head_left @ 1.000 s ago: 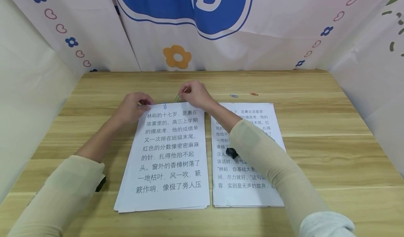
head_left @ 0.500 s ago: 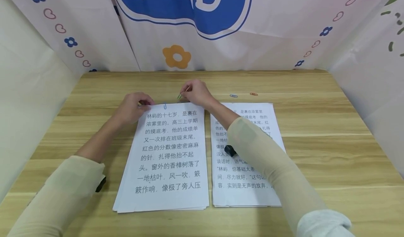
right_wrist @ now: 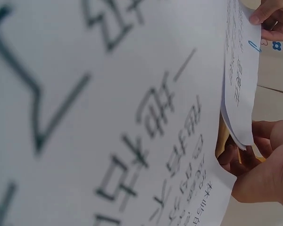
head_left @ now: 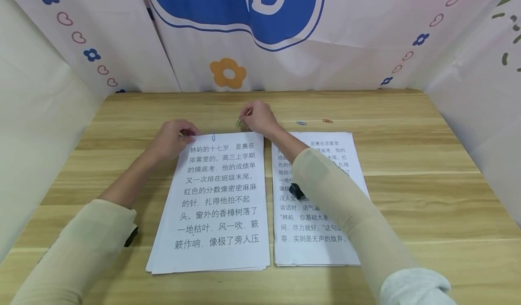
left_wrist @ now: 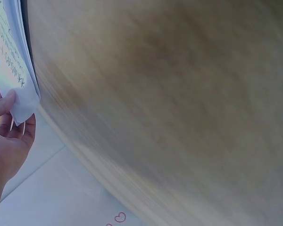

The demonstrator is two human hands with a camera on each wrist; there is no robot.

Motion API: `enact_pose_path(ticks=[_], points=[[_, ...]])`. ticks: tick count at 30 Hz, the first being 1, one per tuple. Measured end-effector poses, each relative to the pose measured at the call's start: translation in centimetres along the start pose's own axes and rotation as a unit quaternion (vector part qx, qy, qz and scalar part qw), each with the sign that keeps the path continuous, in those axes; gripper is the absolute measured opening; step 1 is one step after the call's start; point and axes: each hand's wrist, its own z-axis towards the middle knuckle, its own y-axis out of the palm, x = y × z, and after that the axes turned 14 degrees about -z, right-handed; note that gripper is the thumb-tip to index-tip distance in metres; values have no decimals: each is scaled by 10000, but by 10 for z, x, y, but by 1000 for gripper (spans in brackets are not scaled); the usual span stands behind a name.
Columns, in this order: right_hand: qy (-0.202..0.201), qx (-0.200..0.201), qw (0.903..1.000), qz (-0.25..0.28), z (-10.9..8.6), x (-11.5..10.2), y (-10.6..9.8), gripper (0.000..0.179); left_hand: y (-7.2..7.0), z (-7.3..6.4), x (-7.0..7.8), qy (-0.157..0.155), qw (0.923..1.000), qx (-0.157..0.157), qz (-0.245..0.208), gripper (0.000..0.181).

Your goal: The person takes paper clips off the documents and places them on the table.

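My left hand (head_left: 172, 138) pinches the top left corner of the left paper stack (head_left: 220, 196), thumb on top and fingers beneath, as the left wrist view shows. A blue paper clip (head_left: 213, 137) sits on that stack's top edge, right of the thumb. Just beyond the stack's top right corner, my right hand (head_left: 258, 116) pinches a small green paper clip (head_left: 238, 122) at its fingertips. A thin yellowish sliver also shows between those fingers. The right forearm crosses over the right paper stack (head_left: 301, 253) and hides part of its print.
Another blue paper clip (head_left: 301, 123) and a red paper clip (head_left: 327, 121) lie on the wooden table (head_left: 427, 183) behind the right stack. A white printed backdrop (head_left: 346, 65) rises at the table's back edge.
My right hand has moved a little to the right and away from the left stack's top edge, carrying the green paper clip. The left hand keeps its place on the corner.
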Motion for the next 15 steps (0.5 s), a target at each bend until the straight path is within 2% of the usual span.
enact_pose_path(ticks=[8,15], points=[[108,-31,9998,-153,1,1,-2,9,0,0,1,-54,10000,-4,-6,19],[256,-17,9981,-556,2,0,-1,8,0,0,2,-106,9999,-23,59,19]])
